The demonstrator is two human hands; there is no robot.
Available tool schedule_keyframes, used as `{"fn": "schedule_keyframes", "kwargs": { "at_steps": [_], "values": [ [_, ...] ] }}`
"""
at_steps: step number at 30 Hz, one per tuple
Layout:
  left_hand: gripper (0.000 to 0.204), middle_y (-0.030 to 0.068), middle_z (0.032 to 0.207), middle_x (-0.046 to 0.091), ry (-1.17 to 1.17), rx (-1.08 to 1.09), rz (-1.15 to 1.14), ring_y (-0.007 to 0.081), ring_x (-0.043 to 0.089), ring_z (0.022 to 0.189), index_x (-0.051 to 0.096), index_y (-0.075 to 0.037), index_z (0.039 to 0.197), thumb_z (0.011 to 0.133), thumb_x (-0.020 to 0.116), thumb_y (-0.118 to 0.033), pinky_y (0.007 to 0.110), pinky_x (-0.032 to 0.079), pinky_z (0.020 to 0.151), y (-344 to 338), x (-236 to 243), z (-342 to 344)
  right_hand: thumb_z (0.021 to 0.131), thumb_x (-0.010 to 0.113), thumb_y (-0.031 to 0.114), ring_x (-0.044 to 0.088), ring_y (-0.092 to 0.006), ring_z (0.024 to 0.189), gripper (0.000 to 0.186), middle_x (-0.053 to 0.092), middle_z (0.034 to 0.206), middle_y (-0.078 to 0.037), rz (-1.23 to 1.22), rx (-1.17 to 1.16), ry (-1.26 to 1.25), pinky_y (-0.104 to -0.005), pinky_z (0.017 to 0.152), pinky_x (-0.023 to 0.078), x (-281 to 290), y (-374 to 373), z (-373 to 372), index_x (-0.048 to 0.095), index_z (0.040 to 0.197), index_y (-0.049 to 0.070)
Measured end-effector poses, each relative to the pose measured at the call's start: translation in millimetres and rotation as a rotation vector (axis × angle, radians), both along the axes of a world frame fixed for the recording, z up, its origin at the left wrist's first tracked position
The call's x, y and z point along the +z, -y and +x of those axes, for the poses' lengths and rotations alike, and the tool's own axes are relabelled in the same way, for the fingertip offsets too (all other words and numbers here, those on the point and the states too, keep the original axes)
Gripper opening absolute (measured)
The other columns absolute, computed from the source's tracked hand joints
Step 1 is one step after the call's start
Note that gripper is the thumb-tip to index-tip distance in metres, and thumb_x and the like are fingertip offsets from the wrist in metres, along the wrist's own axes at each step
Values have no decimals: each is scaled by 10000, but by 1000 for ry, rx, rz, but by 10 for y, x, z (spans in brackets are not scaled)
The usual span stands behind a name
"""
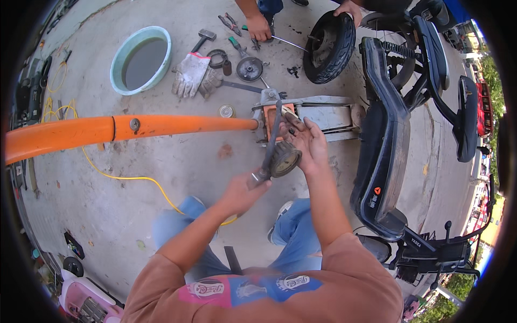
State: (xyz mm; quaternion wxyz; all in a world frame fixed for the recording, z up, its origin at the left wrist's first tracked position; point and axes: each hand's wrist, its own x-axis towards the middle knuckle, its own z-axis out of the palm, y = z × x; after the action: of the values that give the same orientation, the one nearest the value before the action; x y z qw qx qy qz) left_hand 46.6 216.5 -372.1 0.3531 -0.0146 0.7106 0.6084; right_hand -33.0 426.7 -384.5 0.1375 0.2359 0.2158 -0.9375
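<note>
My left hand is closed around the metal handle of a tyre inflator, blurred a little by motion. Its round, dirty pressure gauge hangs beside the handle, and a black hose runs up from it over the jack. Palm turned up, my right hand is just right of the hose and above the gauge. Its blackened fingers are curled around something small and dark that I cannot make out. Beneath both lies a floor jack with a long orange handle reaching left.
Ahead, another person's hands work a long rod at a black-tyred wheel. An electric scooter lies on the right. Gloves, a hammer, a water basin and a yellow hose are on the ground.
</note>
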Motion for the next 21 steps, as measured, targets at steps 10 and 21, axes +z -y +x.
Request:
{"fn": "schedule_keyframes", "kwargs": {
  "at_steps": [10,21],
  "values": [
    [477,66,874,680,-231,61,-94,122,613,791,580,-38,1232,865,680,-325,279,473,750,143,-652,-390,877,368,-53,574,-325,1169,424,546,1265,-258,311,245,-87,-367,1053,435,-309,153,-410,430,1284,-154],
    [411,-50,672,482,-184,-26,-84,50,406,615,581,-44,1231,879,684,-229,236,349,564,-82,-692,-557,1000,422,159,644,-266,1018,338,633,1121,-210,517,73,11,-378,916,517,-243,90,-251,489,1223,-86]
  ]
}}
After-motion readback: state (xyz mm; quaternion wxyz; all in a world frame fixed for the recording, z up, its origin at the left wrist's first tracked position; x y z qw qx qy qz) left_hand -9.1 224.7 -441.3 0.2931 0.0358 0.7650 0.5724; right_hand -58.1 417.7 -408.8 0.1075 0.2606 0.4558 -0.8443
